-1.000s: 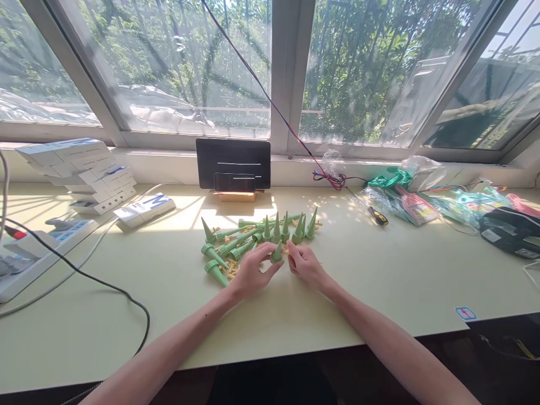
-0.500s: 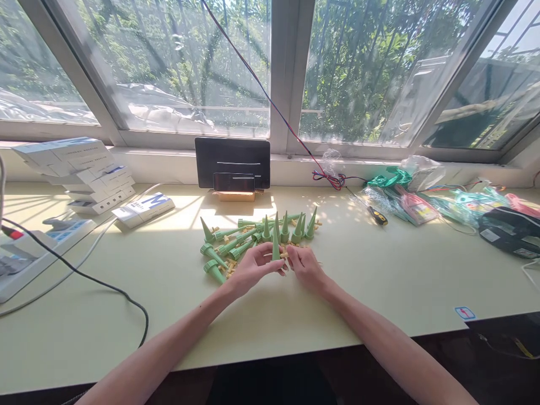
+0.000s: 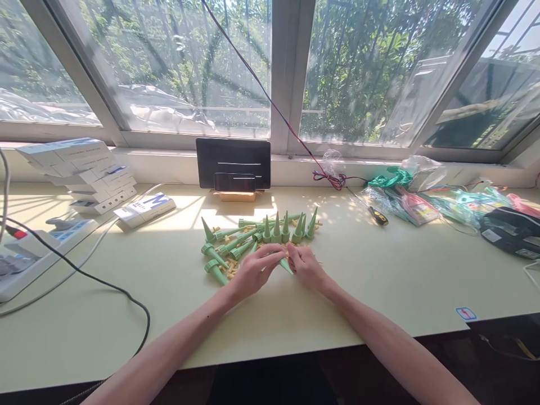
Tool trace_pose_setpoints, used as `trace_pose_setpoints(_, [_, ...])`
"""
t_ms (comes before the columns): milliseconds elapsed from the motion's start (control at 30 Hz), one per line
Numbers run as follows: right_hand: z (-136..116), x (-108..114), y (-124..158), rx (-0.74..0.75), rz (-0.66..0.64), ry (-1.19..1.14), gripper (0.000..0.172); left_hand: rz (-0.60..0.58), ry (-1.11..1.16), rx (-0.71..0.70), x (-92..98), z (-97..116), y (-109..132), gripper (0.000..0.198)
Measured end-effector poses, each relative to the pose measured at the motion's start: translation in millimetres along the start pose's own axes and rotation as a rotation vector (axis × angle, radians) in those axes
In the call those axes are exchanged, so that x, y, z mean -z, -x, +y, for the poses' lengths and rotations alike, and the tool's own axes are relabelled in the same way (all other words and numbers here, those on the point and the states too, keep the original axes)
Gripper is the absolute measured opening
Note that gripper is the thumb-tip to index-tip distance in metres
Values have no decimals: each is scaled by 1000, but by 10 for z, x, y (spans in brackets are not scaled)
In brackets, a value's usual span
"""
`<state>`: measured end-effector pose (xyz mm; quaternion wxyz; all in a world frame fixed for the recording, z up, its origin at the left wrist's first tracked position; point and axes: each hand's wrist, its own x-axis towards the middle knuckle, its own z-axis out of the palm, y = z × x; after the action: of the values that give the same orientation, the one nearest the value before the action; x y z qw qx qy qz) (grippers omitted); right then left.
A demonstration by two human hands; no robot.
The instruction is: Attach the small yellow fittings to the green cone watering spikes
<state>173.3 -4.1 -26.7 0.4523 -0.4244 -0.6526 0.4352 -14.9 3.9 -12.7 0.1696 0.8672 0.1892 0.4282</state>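
Fingertips of left hand (image 3: 252, 274) and right hand (image 3: 306, 268) closed on green cone (image 3: 286, 265), just before cone pile (image 3: 230, 247) on table (image 3: 169, 298); pinch looks shallow — slip could drop it, toppling upright row (image 3: 287, 229).

green cones (image 3: 276, 229), yellow pegs (image 3: 230, 274), pale yellow-green table (image 3: 346, 306), black tablet (image 3: 233, 163)

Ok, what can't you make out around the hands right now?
Head view.
Mostly hidden: green spike, behind left hand and right hand, grip unclear.
Too small: yellow pieces, print on box.
Cut off by left edge: power strip.
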Motion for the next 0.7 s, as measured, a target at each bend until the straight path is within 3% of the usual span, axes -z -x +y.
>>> trace_pose_setpoints(167, [1,-2,-12,-38,-21,-55,62,8,-22,9,-20,-2,12,37])
trace_pose_setpoints(267, [-31,-2,-5,-21,19,23,63,43,68,222,-57,74,-15,24])
trace_pose_setpoints(333, [-63,-2,5,12,35,77,63,38,273,389,-67,138,-53,18])
trace_pose_setpoints(467, [-122,2,26,83,37,128,61,47,630,604,-29,225,-137,27])
trace_pose_setpoints(567, [-134,8,36,116,21,156,60,29,748,674,4,230,-164,30])
trace_pose_setpoints(700, [-109,19,35,131,29,189,60,36,764,619,-21,201,-144,28])
